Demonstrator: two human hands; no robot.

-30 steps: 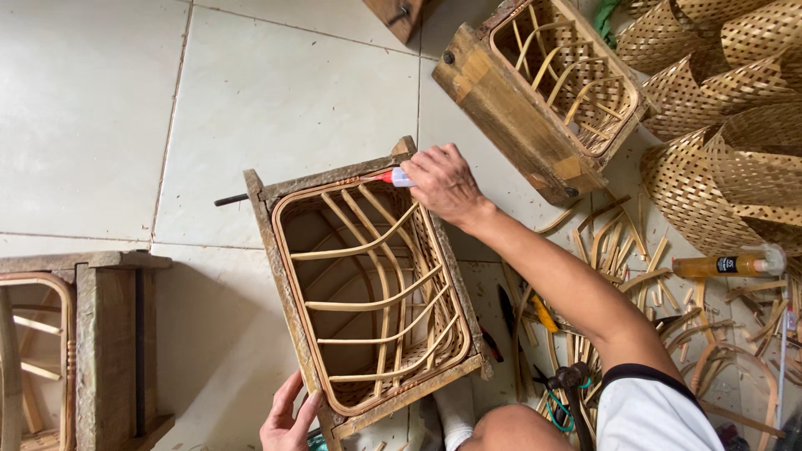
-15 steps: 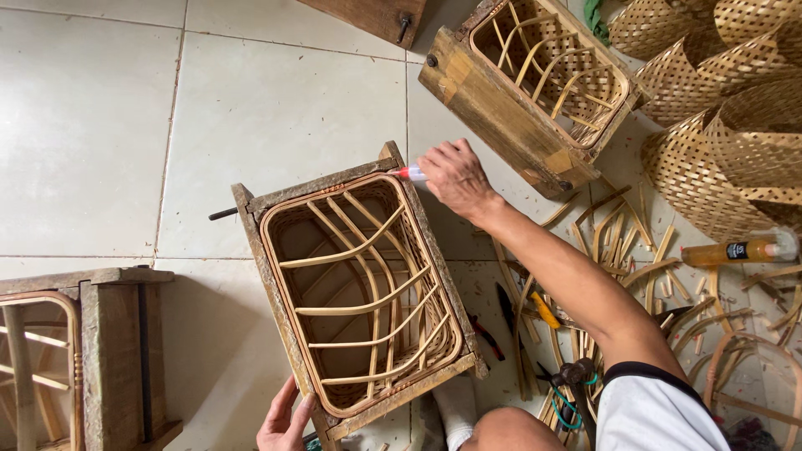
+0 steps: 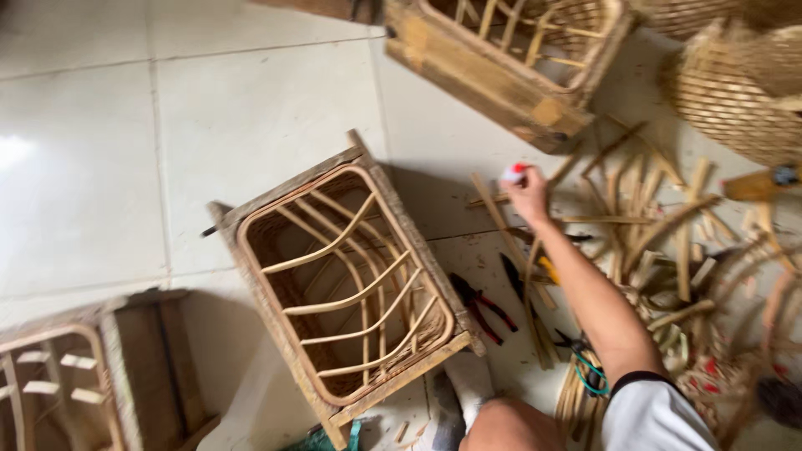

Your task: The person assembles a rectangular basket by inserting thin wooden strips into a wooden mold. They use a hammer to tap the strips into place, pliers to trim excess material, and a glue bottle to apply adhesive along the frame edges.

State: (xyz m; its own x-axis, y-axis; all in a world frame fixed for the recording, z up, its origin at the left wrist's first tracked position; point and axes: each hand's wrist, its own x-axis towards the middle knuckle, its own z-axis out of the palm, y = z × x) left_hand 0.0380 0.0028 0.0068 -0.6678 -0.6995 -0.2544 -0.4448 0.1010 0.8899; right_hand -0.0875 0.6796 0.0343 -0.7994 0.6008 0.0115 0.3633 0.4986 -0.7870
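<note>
A wooden box frame with curved rattan bars (image 3: 347, 288) lies tilted on the tiled floor in front of me. My right hand (image 3: 528, 194) is stretched out to the right of it, shut on a small white tube with a red cap (image 3: 511, 173), above scattered rattan sticks (image 3: 660, 225). My left hand is out of the frame.
A second rattan box frame (image 3: 501, 58) lies at the top. Another frame (image 3: 75, 376) sits bottom left. Woven baskets (image 3: 735, 83) stand top right. Red-handled pliers (image 3: 480, 305) and other hand tools (image 3: 535, 276) lie on the floor right of the box.
My right hand has left the box's top corner and moved right with the tube, over the sticks. My left hand, earlier at the box's near edge, is no longer visible. The view shifted.
</note>
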